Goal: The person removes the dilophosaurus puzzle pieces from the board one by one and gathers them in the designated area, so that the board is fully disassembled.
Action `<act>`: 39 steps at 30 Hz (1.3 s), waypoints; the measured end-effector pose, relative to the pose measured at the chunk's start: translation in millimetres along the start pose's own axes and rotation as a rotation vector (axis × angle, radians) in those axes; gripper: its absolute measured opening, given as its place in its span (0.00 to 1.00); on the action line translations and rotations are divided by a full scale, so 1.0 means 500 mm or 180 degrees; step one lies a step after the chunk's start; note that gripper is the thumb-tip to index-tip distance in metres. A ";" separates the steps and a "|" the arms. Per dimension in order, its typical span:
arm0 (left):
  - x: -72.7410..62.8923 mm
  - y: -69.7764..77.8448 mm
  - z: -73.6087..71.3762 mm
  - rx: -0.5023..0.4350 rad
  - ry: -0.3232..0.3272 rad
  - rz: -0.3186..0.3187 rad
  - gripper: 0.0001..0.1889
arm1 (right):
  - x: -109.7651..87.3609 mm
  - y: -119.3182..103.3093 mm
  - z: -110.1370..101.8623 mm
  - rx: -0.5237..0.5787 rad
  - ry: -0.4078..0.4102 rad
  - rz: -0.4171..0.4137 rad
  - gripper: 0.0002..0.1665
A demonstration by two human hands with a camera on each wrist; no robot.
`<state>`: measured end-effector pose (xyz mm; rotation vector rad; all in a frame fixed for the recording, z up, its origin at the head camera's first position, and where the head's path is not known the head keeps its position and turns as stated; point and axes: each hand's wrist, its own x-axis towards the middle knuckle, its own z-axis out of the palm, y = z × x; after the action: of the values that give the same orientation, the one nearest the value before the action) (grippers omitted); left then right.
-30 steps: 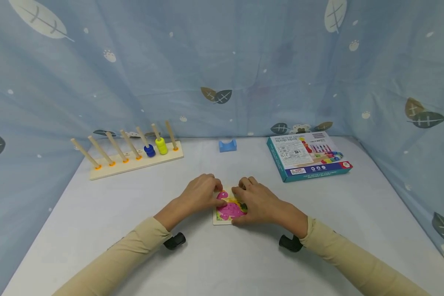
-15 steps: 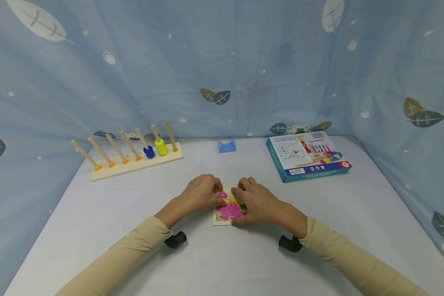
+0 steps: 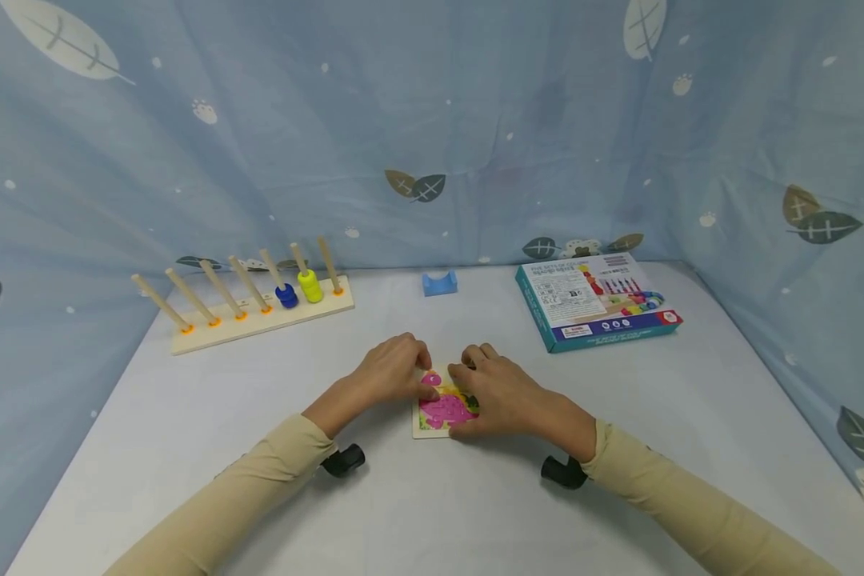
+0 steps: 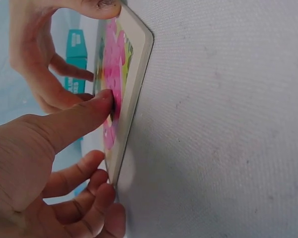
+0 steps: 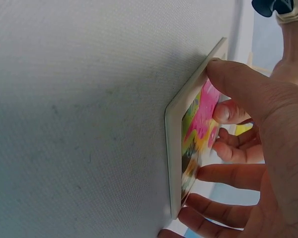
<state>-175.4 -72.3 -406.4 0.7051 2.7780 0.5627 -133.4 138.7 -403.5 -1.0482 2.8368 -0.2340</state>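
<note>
A small wooden dinosaur puzzle (image 3: 446, 410), pink on a pale board, lies flat on the white table. My left hand (image 3: 391, 370) is at its left side; in the left wrist view the left thumb (image 4: 97, 110) presses on the pink picture while the index finger touches the board's edge. From the right, my right hand (image 3: 502, 394) grips the board, its thumb (image 5: 233, 79) on the near rim and its fingertips at the far side. That hand covers the right part of the picture in the head view.
Back left stands a wooden peg rack (image 3: 262, 320) with blue and yellow beads on two pegs. A blue cradle-shaped block (image 3: 440, 284) sits at the back middle. A flat toy box (image 3: 598, 302) lies at the back right. Patterned blue cloth (image 3: 432, 120) hangs behind.
Both hands stay on the puzzle with hardly any movement. The whole head view shifts slightly.
</note>
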 end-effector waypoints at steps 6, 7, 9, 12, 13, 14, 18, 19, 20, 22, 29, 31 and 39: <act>0.000 0.001 -0.002 0.0021 -0.0015 -0.0005 0.22 | 0.002 -0.001 -0.002 0.0006 -0.0021 0.0017 0.51; 0.000 0.002 -0.003 0.0027 -0.0017 -0.0008 0.22 | 0.002 -0.001 -0.002 0.0000 -0.0028 0.0025 0.51; 0.000 0.003 -0.003 0.0055 -0.0021 -0.0010 0.23 | 0.003 -0.001 -0.001 -0.0010 -0.0043 0.0031 0.51; -0.002 0.008 -0.004 0.0055 -0.0026 0.0002 0.23 | 0.002 -0.002 -0.002 -0.0027 -0.0043 0.0025 0.49; -0.003 0.011 -0.005 0.0048 -0.0026 0.0012 0.23 | 0.002 -0.002 -0.003 -0.0030 -0.0042 0.0017 0.49; -0.004 0.013 -0.005 0.0048 -0.0020 0.0039 0.24 | 0.002 -0.002 -0.003 -0.0034 -0.0037 0.0007 0.48; -0.009 0.023 -0.004 0.0146 0.0026 0.0188 0.26 | 0.001 -0.003 -0.004 -0.0060 -0.0036 -0.0008 0.46; -0.010 0.024 -0.004 0.0192 0.0045 0.0242 0.26 | 0.001 -0.003 -0.005 -0.0067 -0.0042 -0.0009 0.46; -0.011 0.025 -0.004 0.0240 0.0056 0.0291 0.26 | 0.001 -0.003 -0.004 -0.0069 -0.0051 -0.0006 0.46; -0.013 0.026 -0.003 0.0301 0.0056 0.0359 0.23 | 0.000 -0.005 -0.004 -0.0071 -0.0071 0.0001 0.46; -0.015 0.021 -0.002 0.0248 0.0004 0.0525 0.19 | 0.000 -0.006 -0.001 -0.0064 -0.0085 0.0004 0.46; -0.013 0.018 -0.003 0.0250 -0.0024 0.0599 0.19 | 0.000 -0.005 -0.001 -0.0061 -0.0076 -0.0002 0.46; -0.004 0.008 -0.023 0.0253 -0.0289 0.0816 0.17 | 0.000 -0.004 -0.002 -0.0065 -0.0076 -0.0009 0.46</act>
<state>-175.5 -73.5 -394.0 1.0864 2.6558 0.4545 -132.2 137.5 -402.1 -1.0516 2.8226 -0.1917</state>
